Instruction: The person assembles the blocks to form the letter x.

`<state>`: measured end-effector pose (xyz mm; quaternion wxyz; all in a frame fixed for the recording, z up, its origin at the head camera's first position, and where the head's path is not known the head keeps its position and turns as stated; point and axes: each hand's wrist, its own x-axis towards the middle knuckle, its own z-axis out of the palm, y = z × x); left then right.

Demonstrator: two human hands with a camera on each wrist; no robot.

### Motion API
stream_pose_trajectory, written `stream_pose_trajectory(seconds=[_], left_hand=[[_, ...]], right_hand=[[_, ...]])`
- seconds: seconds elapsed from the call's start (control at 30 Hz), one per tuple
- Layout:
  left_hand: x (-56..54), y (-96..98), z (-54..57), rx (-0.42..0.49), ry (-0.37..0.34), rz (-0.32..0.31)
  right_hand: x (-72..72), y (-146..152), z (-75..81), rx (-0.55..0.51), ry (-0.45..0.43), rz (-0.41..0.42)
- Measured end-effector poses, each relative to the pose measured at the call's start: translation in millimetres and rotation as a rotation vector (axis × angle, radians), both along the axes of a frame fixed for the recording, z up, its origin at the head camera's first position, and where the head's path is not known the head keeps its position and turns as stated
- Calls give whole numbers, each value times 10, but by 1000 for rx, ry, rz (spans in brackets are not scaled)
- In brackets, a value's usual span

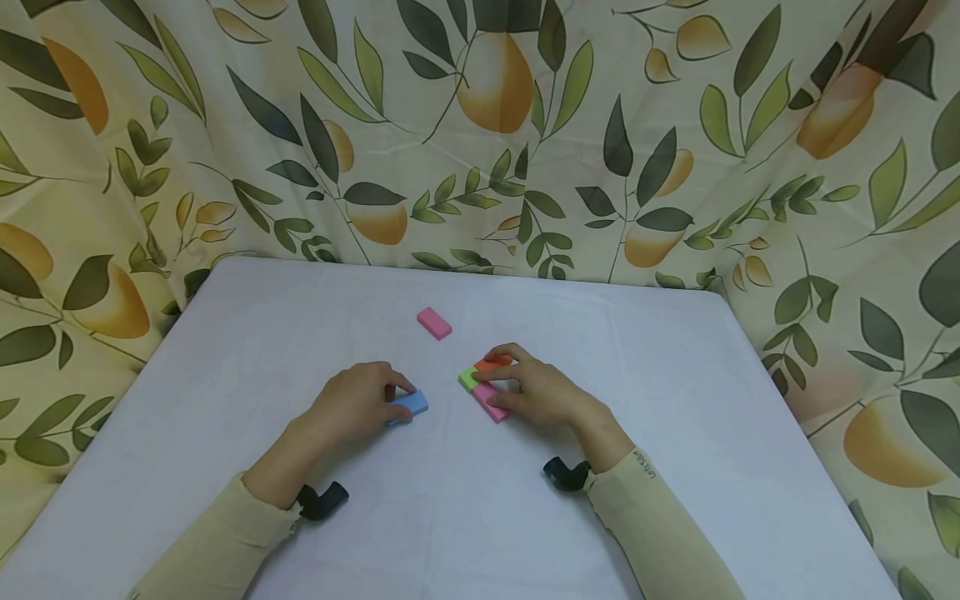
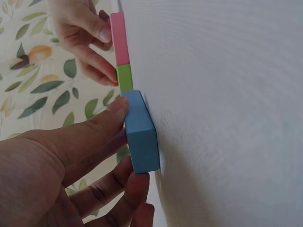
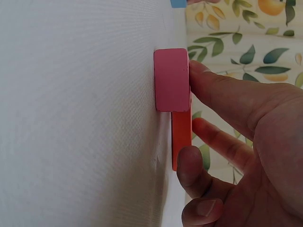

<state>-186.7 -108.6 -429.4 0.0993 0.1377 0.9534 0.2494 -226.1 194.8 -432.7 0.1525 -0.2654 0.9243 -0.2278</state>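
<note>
My left hand [image 1: 356, 402] pinches a blue block [image 1: 411, 403] between thumb and fingers, low over the white table. In the left wrist view the blue block [image 2: 139, 125] shows its long side and one end. My right hand [image 1: 536, 385] rests its spread fingertips on a group of touching blocks: a pink block [image 1: 488, 403], a green block [image 1: 467, 379] and an orange block [image 1: 492, 363]. Its thumb touches the pink block [image 3: 171, 80] in the right wrist view, and its other fingers lie about the orange block [image 3: 181, 137]. The fingers partly hide the orange and green blocks.
Another pink block [image 1: 434, 323] lies alone farther back on the white-covered table [image 1: 300, 308]. A patterned curtain [image 1: 465, 167] hangs behind the table's far edge. A black wrist device [image 1: 322, 502] sits at the left cuff, and a similar device [image 1: 566, 474] at the right.
</note>
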Motion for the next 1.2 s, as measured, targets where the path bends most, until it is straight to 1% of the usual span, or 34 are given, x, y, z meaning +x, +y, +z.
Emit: stream_pose_trajectory(seconds=[0.17, 0.5, 0.73, 1.2], left_hand=[[1, 8, -3, -1, 3, 2], [5, 32, 12, 8, -15, 19], [5, 34, 10, 6, -6, 5], [-11, 66, 6, 8, -10, 6]], right_hand=[[-1, 1, -1, -2, 3, 5], [7, 2, 7, -5, 0, 5], [10, 0, 9, -5, -1, -1], [4, 8, 1, -13, -20, -16]])
